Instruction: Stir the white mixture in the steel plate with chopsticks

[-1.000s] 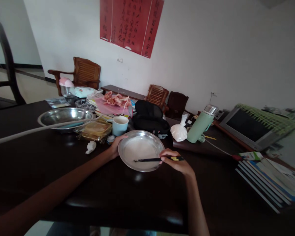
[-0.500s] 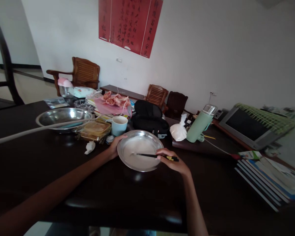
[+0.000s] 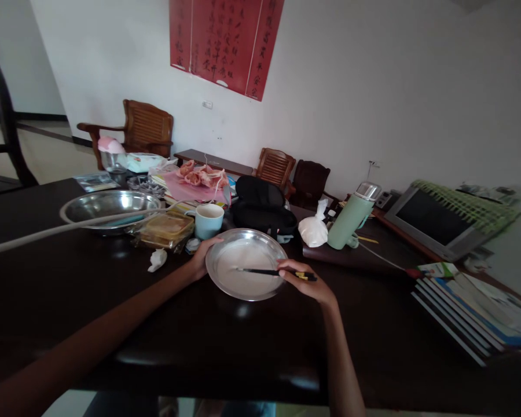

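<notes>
A round steel plate with a pale, milky mixture in it is in front of me, its near edge tipped slightly toward me. My left hand grips the plate's left rim, with the fingers partly hidden behind it. In my right hand is a pair of black chopsticks with gold-marked ends, held over the right rim. Their tips dip into the mixture near the plate's middle. Just behind the plate stand a light blue mug and an open black case.
At left are a wide steel basin, a yellowish wrapped box and a crumpled tissue. To the right stand a tied bag of white powder, a green thermos and stacked books. A white cable crosses the left side.
The chopstick tips have shifted slightly within the mixture. Both hands keep their holds, and the whole view has moved a little.
</notes>
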The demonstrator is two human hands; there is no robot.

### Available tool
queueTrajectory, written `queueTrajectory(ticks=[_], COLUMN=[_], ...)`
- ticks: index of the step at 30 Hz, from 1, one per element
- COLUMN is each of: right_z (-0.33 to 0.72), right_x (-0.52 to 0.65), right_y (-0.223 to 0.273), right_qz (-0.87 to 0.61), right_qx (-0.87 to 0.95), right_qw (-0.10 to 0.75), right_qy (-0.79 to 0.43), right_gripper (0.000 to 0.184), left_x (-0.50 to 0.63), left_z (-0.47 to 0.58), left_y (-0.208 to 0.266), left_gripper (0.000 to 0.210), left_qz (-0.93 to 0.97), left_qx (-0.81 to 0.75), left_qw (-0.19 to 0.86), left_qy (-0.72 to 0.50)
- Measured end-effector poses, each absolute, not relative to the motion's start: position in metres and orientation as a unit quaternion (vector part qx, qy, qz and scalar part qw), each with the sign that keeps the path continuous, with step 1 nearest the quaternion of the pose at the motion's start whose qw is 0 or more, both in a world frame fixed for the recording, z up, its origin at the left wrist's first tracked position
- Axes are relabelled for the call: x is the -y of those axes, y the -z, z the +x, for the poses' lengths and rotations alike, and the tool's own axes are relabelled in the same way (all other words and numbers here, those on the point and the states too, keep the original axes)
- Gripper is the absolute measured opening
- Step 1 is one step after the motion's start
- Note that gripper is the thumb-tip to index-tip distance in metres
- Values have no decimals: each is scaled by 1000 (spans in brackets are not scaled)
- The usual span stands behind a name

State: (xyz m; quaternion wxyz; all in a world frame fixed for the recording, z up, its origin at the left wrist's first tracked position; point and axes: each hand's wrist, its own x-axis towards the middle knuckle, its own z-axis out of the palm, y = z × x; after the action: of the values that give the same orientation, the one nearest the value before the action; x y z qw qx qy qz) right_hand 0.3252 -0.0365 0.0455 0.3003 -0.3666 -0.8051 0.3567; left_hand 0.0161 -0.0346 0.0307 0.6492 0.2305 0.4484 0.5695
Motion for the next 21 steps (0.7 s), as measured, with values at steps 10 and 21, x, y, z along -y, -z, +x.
queueTrajectory(ticks=[10, 21], right_z=[355, 347], right_x=[40, 37], right_y=[-57, -54], right_qz=[-375, -430], right_qx=[798, 778], right_qw=[297, 356], right_qy=[-367, -289], right_gripper=[35, 33], left_x=[37, 37], left_z=[14, 14], left_y=[-30, -29], left_gripper=[18, 16], left_qz=[228, 240], left_qx=[-455, -464], left_qw=[651, 644], left_qy=[-563, -558])
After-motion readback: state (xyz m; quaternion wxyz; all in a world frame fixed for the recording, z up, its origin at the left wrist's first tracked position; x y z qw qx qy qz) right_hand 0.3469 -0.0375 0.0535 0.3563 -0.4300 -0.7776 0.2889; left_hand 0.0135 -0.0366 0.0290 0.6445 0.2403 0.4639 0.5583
